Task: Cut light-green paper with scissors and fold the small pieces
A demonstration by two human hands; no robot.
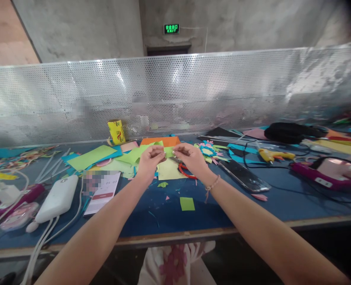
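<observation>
Both my hands are raised over the paper pile at the middle of the blue table. My left hand [152, 161] has its thumb and fingers pinched together on a small piece of green paper [168, 152]. Facing it, my right hand [190, 156] pinches the other side of the same piece. Beneath them lie a pale yellow sheet [171, 169] and red-handled scissors [186, 171], partly hidden by my right hand. Nearer to me are a green paper square [187, 204] and a small green cut-out [162, 184]. A blue and pink paper flower [207, 149] lies right of my hands.
On the left are a phone with a lit screen [104, 192], a white power bank [58, 198] and cables. To the right lie a dark phone [244, 175], a yellow glue gun [274, 154] and a purple power strip [323, 176]. A perforated metal screen [169, 95] stands behind.
</observation>
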